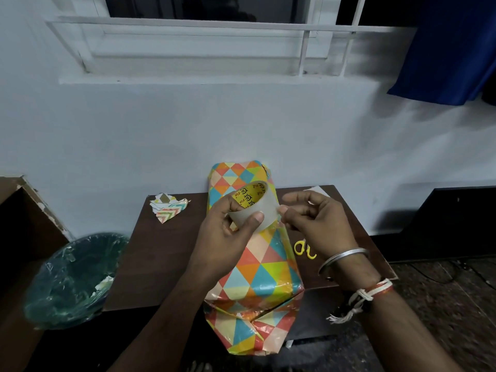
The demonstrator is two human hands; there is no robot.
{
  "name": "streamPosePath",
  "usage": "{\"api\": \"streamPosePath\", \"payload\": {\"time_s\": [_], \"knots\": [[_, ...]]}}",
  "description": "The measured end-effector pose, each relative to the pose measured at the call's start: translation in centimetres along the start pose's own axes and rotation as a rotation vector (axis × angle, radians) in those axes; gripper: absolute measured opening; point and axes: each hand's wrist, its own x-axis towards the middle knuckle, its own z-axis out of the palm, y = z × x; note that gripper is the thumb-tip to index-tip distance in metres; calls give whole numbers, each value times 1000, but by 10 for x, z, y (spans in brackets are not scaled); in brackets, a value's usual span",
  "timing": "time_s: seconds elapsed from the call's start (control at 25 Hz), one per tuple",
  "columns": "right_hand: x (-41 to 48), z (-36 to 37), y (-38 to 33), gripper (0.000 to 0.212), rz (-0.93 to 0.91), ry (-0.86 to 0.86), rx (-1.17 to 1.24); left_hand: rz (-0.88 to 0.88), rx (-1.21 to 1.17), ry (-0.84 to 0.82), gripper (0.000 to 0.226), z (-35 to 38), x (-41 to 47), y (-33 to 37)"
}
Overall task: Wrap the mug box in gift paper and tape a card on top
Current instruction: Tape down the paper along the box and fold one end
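- Left hand (pixel 228 237) grips a tape roll (pixel 268 208): its fingers curl through the yellow-printed core and the thumb (pixel 255 218) presses flat on the grey outer winding.
- Right hand (pixel 319 221) meets the roll at its right edge, thumb and forefinger pinched together on the tape there, the other fingers loosely curled behind. Whether a free end is lifted I cannot tell.
- Directly beneath both hands lies the wrapped box (pixel 257 267), covered in paper of orange, blue, yellow and green triangles. It runs lengthwise from the wall beyond the hands to past the table's near edge under the forearms, where the paper end is folded and creased.
- Both hands appear raised above the box, palms turned toward each other, the roll tilted so its opening faces up.
- The forearms come in from below and converge; the right wrist carries a metal bangle (pixel 341 257) and knotted threads (pixel 370 289).
- Just under the right wrist, on the dark table (pixel 166 251), the yellow handles of scissors (pixel 303 249) show beside the box.
- Left of the left hand, a crumpled scrap (pixel 167 206) of patterned paper lies near the wall; farther left and lower stands a bin (pixel 75 275) with a green liner.
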Motion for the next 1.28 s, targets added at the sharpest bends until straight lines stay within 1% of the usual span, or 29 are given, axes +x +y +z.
{"api": "streamPosePath", "payload": {"time_s": [0.12, 0.24, 0.36, 0.48, 0.56, 0.6, 0.68, 0.72, 0.76, 0.8, 0.88, 0.96, 1.04, 1.16, 1.28], "knots": [[-1, -3, -12, 28, 18, 1, 59, 28, 4, 9, 31, 0, 2, 6], [-3, -7, -20, 30, 59, -23, 158, 76, 19, 41, 32, 1, 2, 6], [-6, -6, -22, 32, 122, -18, 265, 117, 32, 51, 38, 1, 4, 0], [-7, 0, -16, 40, 164, -23, 285, 114, 23, 70, 37, 0, 5, -3], [-5, 1, -12, 43, 135, -22, 255, 66, 37, 59, 39, -1, 5, -3], [-4, 1, -11, 43, 105, -32, 224, 33, 29, 35, 49, -2, 4, -3], [-1, -2, -12, 44, 13, -72, 115, -27, 39, -44, 87, -6, 4, -4], [0, -4, -12, 46, -42, -90, 44, -53, 71, -75, 102, -7, 3, -4], [0, -5, -13, 47, -88, -106, -15, -78, 91, -97, 105, -7, 3, -3], [0, -5, -13, 48, -120, -121, -57, -110, 78, -109, 96, -6, 2, -2], [-2, -4, -13, 51, -165, -147, -127, -193, -35, -114, 69, -4, 2, 0], [-4, -2, -13, 55, -200, -166, -198, -244, -127, -65, 52, -4, 5, -2], [-4, -3, -15, 57, -213, -167, -232, -223, -127, -28, 47, -5, 8, -1], [-5, -1, -17, 61, -220, -159, -223, -121, -8, -12, 42, -7, 8, 1], [-7, -1, -20, 69, -170, -138, -230, -20, 80, -6, 46, -11, 7, 3]]}}
